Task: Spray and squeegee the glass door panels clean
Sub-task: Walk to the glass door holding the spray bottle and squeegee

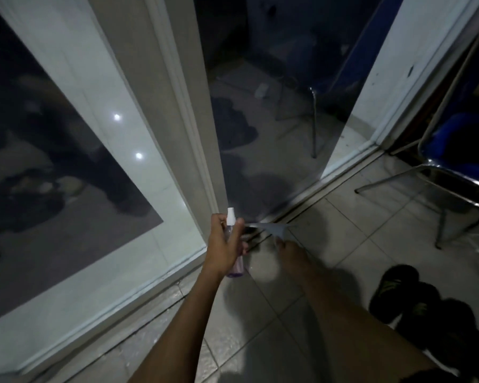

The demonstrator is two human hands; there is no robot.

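Left hand (224, 246) is gripping the spray bottle (234, 244), right hand (289, 251) holding the squeegee (271, 229) low; mist drifting floorward risks slick tiles (357, 239).

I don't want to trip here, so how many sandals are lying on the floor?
2: one dark sandal on the tiles at lower right, the other sandal just right of it, touching. More may lie beyond the frame edge.

No text, label, brand, number or sign can be read anywhere here.
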